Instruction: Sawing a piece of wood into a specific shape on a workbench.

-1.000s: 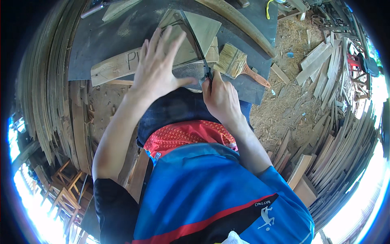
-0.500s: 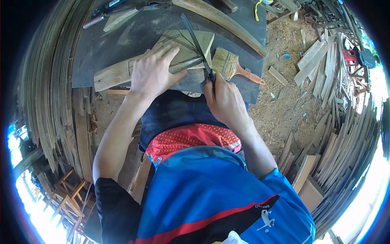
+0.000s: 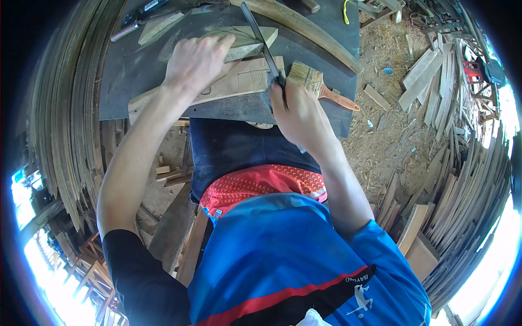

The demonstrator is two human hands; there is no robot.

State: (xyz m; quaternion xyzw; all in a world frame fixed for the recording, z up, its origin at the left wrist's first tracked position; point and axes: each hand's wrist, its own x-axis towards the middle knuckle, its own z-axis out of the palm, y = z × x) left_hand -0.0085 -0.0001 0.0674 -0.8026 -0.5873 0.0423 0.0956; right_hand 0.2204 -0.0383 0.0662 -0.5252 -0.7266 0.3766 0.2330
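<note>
Gripping a long dark blade-like tool [image 3: 261, 41] near its lower end, the right hand [image 3: 296, 111] is wrapped tight around it, tip pointing away across the bench [image 3: 136, 70]. Left hand [image 3: 196, 62] lies spread, palm down, pinning a small wedge-shaped wood piece [image 3: 247, 41] on top of a pale plank [image 3: 239, 81] that lies across the dark bench top. A paintbrush [image 3: 318, 87] sits just beside the right hand. I'd say keep that left palm pressing firmly and fingers out of the tool's line, with short controlled strokes.
</note>
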